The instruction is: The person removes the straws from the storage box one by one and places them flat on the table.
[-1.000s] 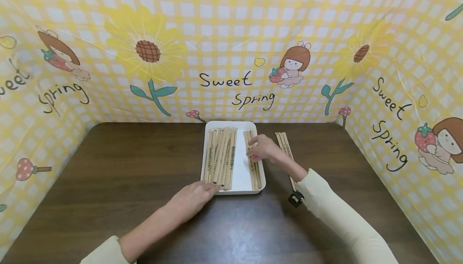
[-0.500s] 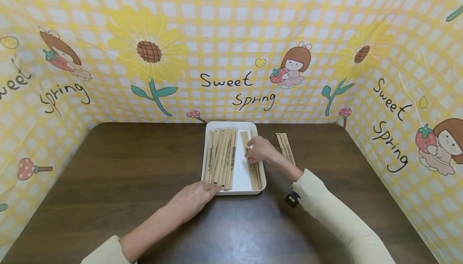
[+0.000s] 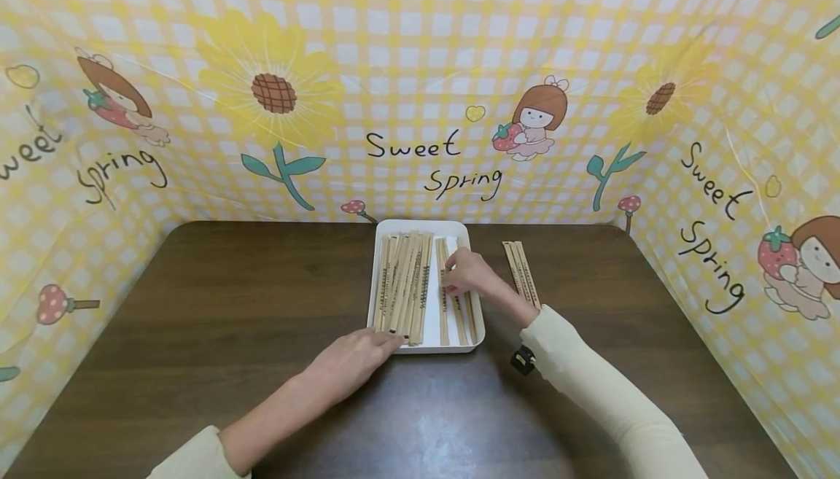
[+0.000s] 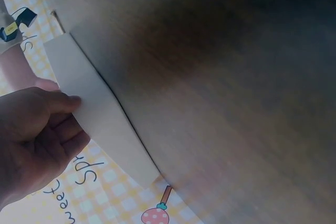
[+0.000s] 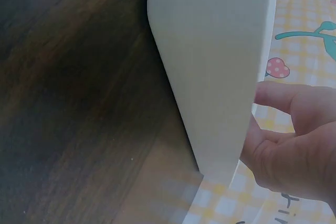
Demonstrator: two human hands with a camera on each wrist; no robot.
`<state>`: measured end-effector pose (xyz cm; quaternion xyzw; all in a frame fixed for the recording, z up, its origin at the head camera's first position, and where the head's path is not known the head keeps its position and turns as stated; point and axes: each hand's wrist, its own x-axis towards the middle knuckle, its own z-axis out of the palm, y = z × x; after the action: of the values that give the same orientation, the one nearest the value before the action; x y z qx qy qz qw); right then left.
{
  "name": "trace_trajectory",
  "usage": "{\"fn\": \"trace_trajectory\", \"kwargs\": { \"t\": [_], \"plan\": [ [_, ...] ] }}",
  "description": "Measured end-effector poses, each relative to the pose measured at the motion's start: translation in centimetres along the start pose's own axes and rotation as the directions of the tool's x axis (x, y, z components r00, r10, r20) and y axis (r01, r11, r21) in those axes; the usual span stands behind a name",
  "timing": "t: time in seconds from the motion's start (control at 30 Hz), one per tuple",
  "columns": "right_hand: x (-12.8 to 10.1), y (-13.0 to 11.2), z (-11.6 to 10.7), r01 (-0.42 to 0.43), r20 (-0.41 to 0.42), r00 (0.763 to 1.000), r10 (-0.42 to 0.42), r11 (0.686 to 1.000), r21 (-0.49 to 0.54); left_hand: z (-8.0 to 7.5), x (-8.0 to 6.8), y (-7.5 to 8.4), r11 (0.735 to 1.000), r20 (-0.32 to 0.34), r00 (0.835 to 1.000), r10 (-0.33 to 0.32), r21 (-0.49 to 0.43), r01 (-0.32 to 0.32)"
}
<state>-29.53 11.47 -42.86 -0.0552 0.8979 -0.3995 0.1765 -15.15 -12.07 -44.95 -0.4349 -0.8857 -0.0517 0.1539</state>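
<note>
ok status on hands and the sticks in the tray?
Left hand rests at the white tray's near-left corner. Right hand touches the right-side sticks inside. Spare sticks lie on the table, clear.

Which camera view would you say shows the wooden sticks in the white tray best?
The head view: the wooden sticks lie in plain sight in the white tray. Both wrist views show only the tray's outer wall, and no sticks.

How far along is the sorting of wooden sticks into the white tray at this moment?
Mostly done: a large bundle of sticks lies in the white tray. In hand: the right hand rests on a few sticks on the tray's right side, while the left hand touches its near edge. Left: a few loose sticks on the table.
</note>
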Motion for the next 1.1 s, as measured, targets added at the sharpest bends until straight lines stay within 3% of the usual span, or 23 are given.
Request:
{"fn": "trace_trajectory", "kwargs": {
  "t": [0.63, 1.1],
  "plan": [
    [0.7, -0.5, 1.4, 0.084, -0.017, 0.996, -0.091, 0.967, -0.242, -0.1, -0.1, 0.0, 1.0, -0.012, 1.0, -0.002, -0.024, 0.001],
    [0.0, -0.9, -0.3, -0.003, -0.022, 1.0, -0.001, 0.986, -0.168, 0.0, -0.1, -0.1, 1.0, 0.001, 1.0, 0.004, -0.016, -0.004]
  ]
}}
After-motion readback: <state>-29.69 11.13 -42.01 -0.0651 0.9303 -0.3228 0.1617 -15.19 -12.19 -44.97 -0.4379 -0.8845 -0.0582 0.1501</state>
